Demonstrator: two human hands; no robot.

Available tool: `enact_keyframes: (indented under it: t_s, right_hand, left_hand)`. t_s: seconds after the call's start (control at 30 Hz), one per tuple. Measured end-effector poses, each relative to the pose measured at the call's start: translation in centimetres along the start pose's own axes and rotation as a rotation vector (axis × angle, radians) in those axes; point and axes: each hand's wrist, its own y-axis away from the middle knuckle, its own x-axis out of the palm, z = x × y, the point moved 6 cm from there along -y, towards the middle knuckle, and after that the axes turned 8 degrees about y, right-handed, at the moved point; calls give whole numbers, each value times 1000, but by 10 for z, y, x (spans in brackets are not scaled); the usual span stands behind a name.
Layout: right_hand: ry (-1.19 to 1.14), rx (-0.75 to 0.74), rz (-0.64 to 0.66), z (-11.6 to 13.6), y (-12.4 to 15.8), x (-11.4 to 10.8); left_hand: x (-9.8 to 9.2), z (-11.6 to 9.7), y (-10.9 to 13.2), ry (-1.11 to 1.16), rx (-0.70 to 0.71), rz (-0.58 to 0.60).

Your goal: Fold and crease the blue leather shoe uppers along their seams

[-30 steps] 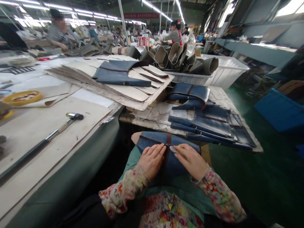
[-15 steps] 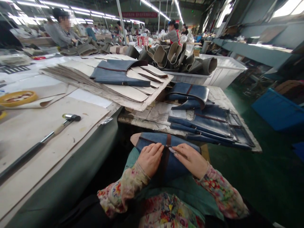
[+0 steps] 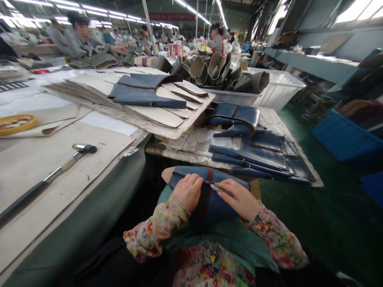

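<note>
**Item 1.** Blue leather piece (image 3: 220,208), one, with a brown strap across it. It lies on the person's lap, near centre. Its near part is hidden under the two hands and sleeves.

**Left hand** (image 3: 188,191): fingers curled over the piece's far edge beside the strap, holding it down.

**Right hand** (image 3: 237,198): fingers pinched narrowly on a small pale sliver (image 3: 216,187) at the same edge. What the sliver is cannot be made out.

**Item 2.** Side table (image 3: 191,149), just beyond the lap. It bears a pile of blue pieces (image 3: 257,153) that overlap too much to count, with one curled piece (image 3: 239,115) at the far end.

**Item 3.** Fan of paper patterns (image 3: 155,115), far left of the pile, with one blue piece (image 3: 143,93) on top.

**Item 4.** White tub (image 3: 281,85), far right, holding rolled grey pieces (image 3: 221,71) packed upright. Their number is unclear.

**Item 5.** Hammer (image 3: 80,149), one, on the left bench. Its handle is cut off at the frame edge.

**Item 6.** Yellow ring (image 3: 14,122), one, far left, partly cut off.

**Item 7.** Blue crate (image 3: 344,137), one, on the floor at right. Its contents are not visible.

**Item 8.** Other people at the far benches, small and indistinct.
</note>
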Motion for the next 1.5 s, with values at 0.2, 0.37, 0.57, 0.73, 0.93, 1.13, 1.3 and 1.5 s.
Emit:
enact_keyframes:
  t_s: [0.2,0.37,0.57,0.73,0.93,1.13,1.3,1.5]
  right_hand:
    - [3,-12,10,-2,1,1]
    - [-7,-2,15,-3,-1,1]
    - [24,-19,61,4,-7,0]
    - [185,-76,4,14,-3,-1]
    - [279,-28,-85,14,-1,3]
    - [425,23,-118,13,-9,7]
    - [473,4,-126,11,-10,9]
    - [433,-86,-186,5,-2,-2]
  left_hand:
    - [-8,9,0,-70,-54,4]
    - [-8,4,4,-38,-2,-16]
    - [3,-7,5,110,69,-35]
    - [6,-9,8,100,140,-48]
    - [17,-5,11,119,141,-76]
    - [17,-6,6,139,114,-60]
    - [16,-6,7,147,107,-60]
    - [6,3,18,112,101,-141]
